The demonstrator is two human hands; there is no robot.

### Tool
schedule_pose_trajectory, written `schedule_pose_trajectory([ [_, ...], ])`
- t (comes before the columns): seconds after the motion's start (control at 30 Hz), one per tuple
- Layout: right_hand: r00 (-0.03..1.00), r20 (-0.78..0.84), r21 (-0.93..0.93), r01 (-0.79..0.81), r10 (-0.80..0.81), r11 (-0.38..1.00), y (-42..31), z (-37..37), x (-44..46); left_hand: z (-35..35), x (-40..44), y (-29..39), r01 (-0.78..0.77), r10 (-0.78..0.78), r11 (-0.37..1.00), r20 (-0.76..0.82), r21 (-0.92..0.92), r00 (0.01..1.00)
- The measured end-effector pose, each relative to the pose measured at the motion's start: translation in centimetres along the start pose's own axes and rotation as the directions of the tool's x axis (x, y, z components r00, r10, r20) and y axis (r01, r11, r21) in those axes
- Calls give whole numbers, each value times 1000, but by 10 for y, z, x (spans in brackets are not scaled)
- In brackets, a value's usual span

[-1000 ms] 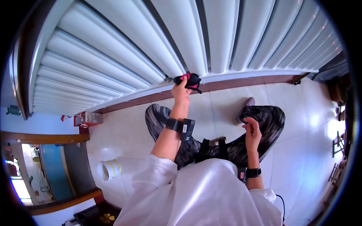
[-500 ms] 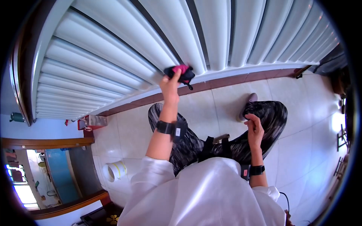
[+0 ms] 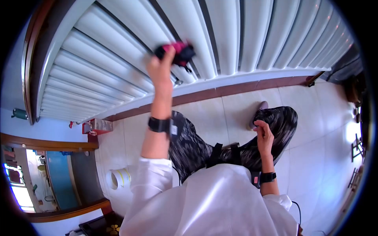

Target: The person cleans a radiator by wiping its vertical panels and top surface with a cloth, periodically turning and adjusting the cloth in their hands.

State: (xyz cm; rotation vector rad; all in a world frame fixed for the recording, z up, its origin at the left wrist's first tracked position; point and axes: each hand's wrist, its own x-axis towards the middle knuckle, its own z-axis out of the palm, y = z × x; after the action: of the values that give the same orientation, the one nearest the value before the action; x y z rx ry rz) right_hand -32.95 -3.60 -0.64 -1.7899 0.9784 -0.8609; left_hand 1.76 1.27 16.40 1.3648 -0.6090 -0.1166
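White ribbed panel [image 3: 224, 43] across 12 o'clock, left hand [image 3: 159, 70] at 11, grip clamped on a pink-black cloth [image 3: 179, 53]; right hand [image 3: 265, 137] near 3, curled, can't tell if fingertips meet.

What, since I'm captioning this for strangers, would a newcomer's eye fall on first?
The pink-and-black bundle in the left hand stands out in front of the white ribbed panel fanning across the top. Lower down, dark patterned trousers contrast with the pale floor, the right hand near one knee.

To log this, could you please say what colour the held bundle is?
The bundle is pink and black; see the head view.
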Motion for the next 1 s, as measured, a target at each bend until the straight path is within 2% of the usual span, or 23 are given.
schedule_pose_trajectory([
  [0.03, 1000, -8, -18, 13, -13, 1000, 2, 0, 1, 4, 7, 33, -112, 112, 990, -4, -89, 994],
  [0.07, 999, -20, -34, 29, -30, 999, 4, 1, 3, -2, 26, 44, -118, 114, 991, -64, -68, 991],
  [0.1, 999, -17, -29, 26, -27, 999, 4, 3, 6, -3, 36, 62, -164, 166, 968, -4, -189, 986],
  [0.2, 999, -35, -60, 40, -42, 997, 5, 7, 5, -5, 38, 67, -142, 142, 979, -11, -145, 990],
  [0.27, 1000, -11, -75, 10, -11, 997, 4, 8, 4, -8, 26, 44, -102, 103, 994, -26, 43, 994],
  [0.3, 1000, -9, -80, 8, -9, 997, 4, 9, 6, -6, 15, 31, -99, 100, 993, -9, 71, 995],
  [0.33, 1000, -6, -83, 5, -6, 997, 4, 11, 6, -8, 9, 9, -40, 36, 997, 60, 63, 998],
  [0.37, 1000, 0, -90, 4, -5, 996, 4, 11, 6, -9, 2, -15, 7, -14, 994, 65, 112, 998],
  [0.4, 1000, 6, -99, 10, -10, 995, 5, 10, 6, -18, 1, -54, 83, -105, 957, 65, 279, 992],
  [0.43, 1000, 14, -115, 8, -6, 993, 6, 10, 6, -12, -12, -66, 87, -108, 980, 112, 179, 988],
  [0.47, 1000, 18, -129, 4, -2, 992, 5, 10, 6, -14, -20, -84, 105, -138, 968, 134, 228, 981],
  [0.53, 999, 14, -113, 33, -32, 993, 2, 9, 4, -14, -35, -124, 152, -186, 967, 158, 203, 970],
  [0.57, 998, 13, -92, 59, -58, 994, 0, 8, 4, -16, -42, -140, 165, -225, 929, 149, 330, 963],
  [0.63, 998, -13, -91, 56, -58, 994, 3, 6, 1, -14, -51, -176, 122, -192, 889, 117, 441, 974],
  [0.67, 999, -13, -83, 51, -52, 995, 4, 6, 0, -10, -49, -176, 111, -182, 897, 128, 427, 975],
  [0.73, 997, 28, -81, 68, -66, 994, 3, 5, -6, -17, -57, -166, 266, -311, 933, 173, 242, 935],
  [0.77, 996, 36, -82, 85, -82, 993, 9, 9, -9, -23, -65, -160, 261, -302, 937, 160, 234, 940],
  [0.8, 999, 53, -2, 7, -7, 1000, 20, 12, -6, -20, -73, -144, 482, -508, 859, 185, 169, 841],
  [0.83, 995, 78, 73, -75, 70, 995, 26, 11, -1, -17, -85, -134, 680, -684, 725, 231, 111, 692],
  [0.87, 995, 90, 11, -46, 44, 999, 21, 16, 1, -21, -101, -139, 670, -685, 723, 304, 171, 662],
  [0.9, 975, 165, 107, -165, 146, 980, 15, 26, 1, -27, -119, -145, 654, -692, 716, 369, 243, 620],
  [0.97, 968, 228, 262, -162, 102, 951, 0, 57, 6, -25, -156, -139, 574, -624, 775, 465, 265, 628],
  [1.0, 954, 282, 262, -180, 104, 948, -6, 73, 9, -24, -171, -139, 574, -606, 782, 508, 241, 612],
])
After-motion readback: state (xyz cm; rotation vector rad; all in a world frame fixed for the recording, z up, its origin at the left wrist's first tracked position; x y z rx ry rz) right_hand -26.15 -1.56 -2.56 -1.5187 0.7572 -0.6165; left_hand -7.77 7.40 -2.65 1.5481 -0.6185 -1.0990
